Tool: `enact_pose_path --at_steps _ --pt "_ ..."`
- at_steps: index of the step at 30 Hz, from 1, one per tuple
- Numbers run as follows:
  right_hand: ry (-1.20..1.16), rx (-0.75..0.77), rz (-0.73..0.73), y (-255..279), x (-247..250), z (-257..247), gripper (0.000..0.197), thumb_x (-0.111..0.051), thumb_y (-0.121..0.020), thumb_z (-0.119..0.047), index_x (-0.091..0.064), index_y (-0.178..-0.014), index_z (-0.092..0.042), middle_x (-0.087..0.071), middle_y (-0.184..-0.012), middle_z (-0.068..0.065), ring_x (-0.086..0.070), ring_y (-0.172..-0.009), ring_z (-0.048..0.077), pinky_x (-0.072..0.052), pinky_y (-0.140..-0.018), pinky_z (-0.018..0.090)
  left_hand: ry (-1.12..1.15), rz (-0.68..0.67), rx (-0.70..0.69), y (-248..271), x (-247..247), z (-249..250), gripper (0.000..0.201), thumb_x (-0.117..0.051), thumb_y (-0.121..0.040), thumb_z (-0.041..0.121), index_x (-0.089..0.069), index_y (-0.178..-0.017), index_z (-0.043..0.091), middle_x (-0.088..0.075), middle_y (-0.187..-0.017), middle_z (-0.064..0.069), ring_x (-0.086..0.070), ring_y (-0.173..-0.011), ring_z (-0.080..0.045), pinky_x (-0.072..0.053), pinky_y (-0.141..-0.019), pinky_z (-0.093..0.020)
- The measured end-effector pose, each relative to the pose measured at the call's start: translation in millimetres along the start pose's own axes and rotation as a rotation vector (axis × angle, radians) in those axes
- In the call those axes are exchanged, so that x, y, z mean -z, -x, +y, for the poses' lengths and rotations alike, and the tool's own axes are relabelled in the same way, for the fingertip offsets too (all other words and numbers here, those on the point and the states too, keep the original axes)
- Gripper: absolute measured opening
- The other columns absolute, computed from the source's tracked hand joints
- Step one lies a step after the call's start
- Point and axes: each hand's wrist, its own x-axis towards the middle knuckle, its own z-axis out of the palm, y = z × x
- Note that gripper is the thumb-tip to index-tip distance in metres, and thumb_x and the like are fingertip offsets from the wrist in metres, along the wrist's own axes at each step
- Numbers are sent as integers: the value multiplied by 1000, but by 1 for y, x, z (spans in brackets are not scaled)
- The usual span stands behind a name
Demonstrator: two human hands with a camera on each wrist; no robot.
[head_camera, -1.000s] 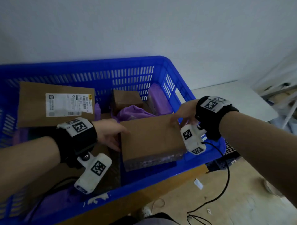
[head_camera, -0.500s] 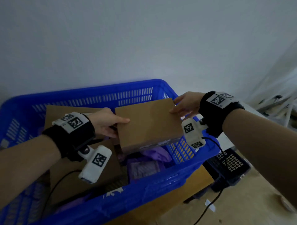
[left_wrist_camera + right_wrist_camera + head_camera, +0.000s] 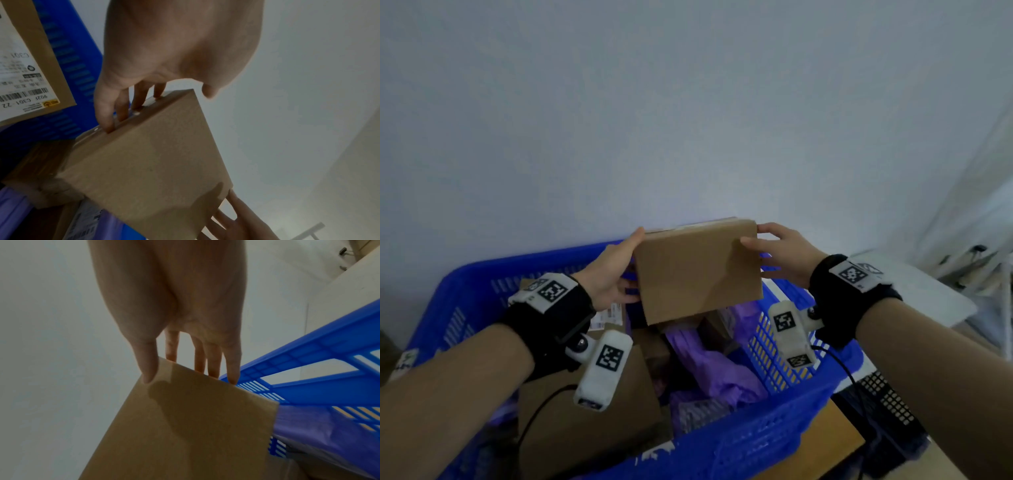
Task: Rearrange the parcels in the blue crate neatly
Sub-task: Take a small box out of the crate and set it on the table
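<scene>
Label (image 3: pixel 18 68) on leaning cardboard parcel (image 3: pixel 44 53) — upside down, reads "902F C301-22", "C301"; other print illegible.

My left hand (image 3: pixel 174 53) grips the box (image 3: pixel 148 170) at its upper edge: fingers (image 3: pixel 107 110) on the narrow taped side, thumb at the far corner. My right hand (image 3: pixel 238 224) holds the opposite lower edge. The box is tilted, in front of the grey wall (image 3: pixel 298 81). At left, a labelled parcel (image 3: pixel 26 65) leans against the crate (image 3: pixel 69 53) wall. Purple bags (image 3: pixel 12 211) lie below
</scene>
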Motion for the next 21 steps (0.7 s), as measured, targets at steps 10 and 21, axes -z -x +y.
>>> enact_pose_path --at_steps 10,21 --pt "-87 67 89 1 -10 -8 54 -56 -90 -46 -43 -138 -24 -53 -125 1 -54 -105 20 -42 -77 29 114 -29 -60 5 1 -6 28 -53 -95 17 -44 -121 19 -50 -133 -10 -53 -116 -39 -42 -97 -57" --pt "-195 293 33 -4 -10 16 48 -57 -79 23 -48 -119 -2 -62 -113 23 -63 -85 21 -57 -64 18 322 -20 -186 2 6 -7 36 -52 -93 36 -61 -121 14 -63 -117 -10 -56 -114 -32 -47 -92 -49"
